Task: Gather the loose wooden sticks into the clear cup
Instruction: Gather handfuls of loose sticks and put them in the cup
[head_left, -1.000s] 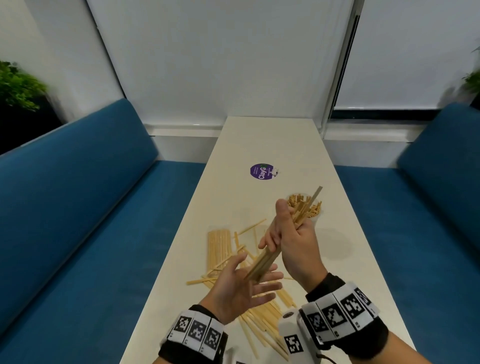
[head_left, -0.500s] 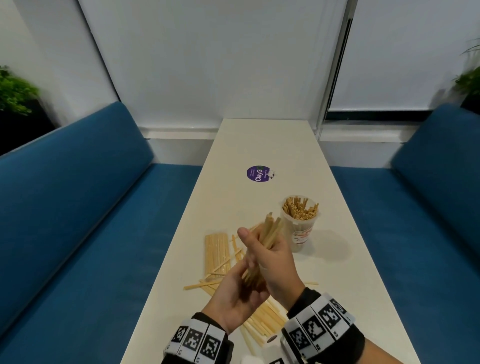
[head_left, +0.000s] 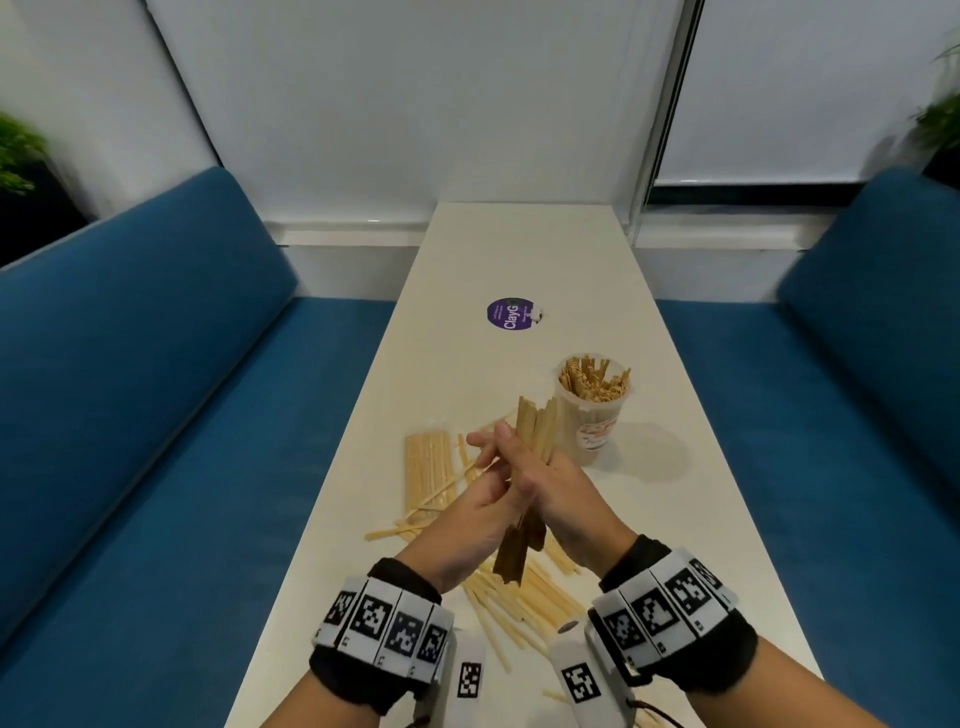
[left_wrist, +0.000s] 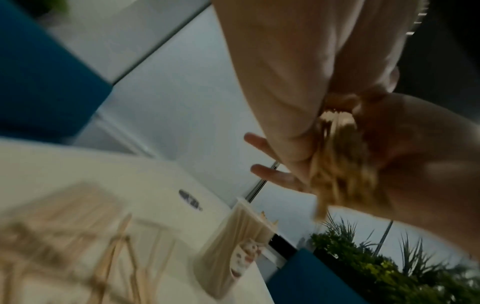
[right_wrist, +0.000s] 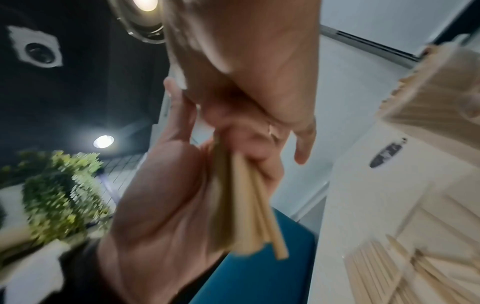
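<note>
My right hand (head_left: 550, 488) grips a bundle of wooden sticks (head_left: 537, 431) held nearly upright above the white table (head_left: 519, 249). My left hand (head_left: 483, 499) presses its palm against the bundle from the left, fingers straight. In the right wrist view the bundle (right_wrist: 241, 205) lies across the left palm (right_wrist: 166, 205). The clear cup (head_left: 595, 415), packed with sticks, stands just beyond and right of the hands. A flat row of loose sticks (head_left: 428, 467) lies left of the hands. More scattered sticks (head_left: 535, 597) lie under my wrists.
A round purple sticker (head_left: 511, 313) sits on the table past the cup. Blue benches (head_left: 156, 415) run along both long sides of the narrow table. Green plants (head_left: 15, 156) stand at the far left and far right.
The bundle pointed at the cup's mouth a second ago. It has since come back toward me and stands more upright, and my left palm has closed in against it.
</note>
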